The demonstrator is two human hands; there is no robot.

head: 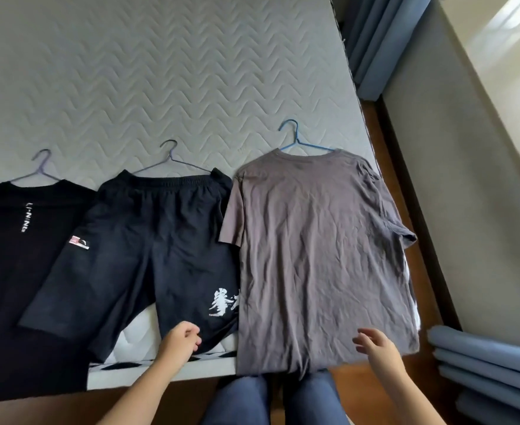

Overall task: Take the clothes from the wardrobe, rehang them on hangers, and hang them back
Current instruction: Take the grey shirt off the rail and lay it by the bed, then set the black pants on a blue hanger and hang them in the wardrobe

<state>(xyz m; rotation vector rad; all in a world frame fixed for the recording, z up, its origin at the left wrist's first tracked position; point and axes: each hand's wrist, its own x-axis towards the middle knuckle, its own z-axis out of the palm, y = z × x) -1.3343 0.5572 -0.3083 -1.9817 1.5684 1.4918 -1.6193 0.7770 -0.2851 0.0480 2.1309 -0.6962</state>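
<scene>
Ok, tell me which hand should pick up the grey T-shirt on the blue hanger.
Probably the right hand: it is open over the hem of the wrinkled grey short-sleeved T-shirt, while the left hand is over the black shorts with white lettering.

Three hangered garments (pixel 320 250) flat abed

3 garments (pixel 320 256) on hangers (pixel 295 139) across mattress (pixel 160 72).
</scene>
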